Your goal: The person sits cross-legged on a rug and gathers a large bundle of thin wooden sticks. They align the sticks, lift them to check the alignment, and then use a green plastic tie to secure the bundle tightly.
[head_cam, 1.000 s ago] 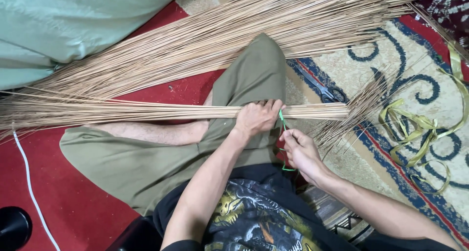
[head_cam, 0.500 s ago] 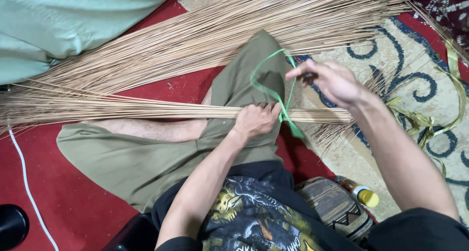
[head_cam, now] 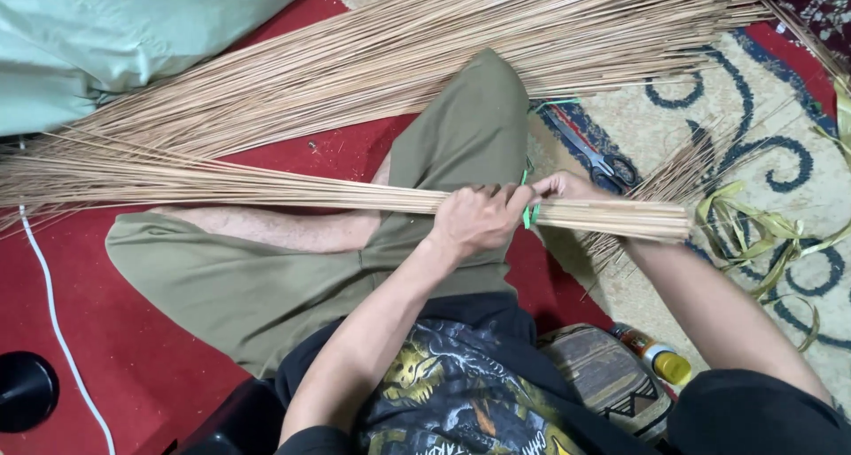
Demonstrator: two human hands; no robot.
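Two hands: the left hand [head_cam: 474, 220] and the right hand [head_cam: 567, 187]. One gathered bundle [head_cam: 266, 185] of thin sticks, and one loose pile [head_cam: 461, 47] of them farther off. One green strap [head_cam: 529, 209]. One pair of scissors [head_cam: 589, 156]. One small bottle [head_cam: 656, 356] with a yellow cap. One white cable [head_cam: 53, 322].

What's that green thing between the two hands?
In the head view, a thin green string wraps the stick bundle right between the left hand and right hand.
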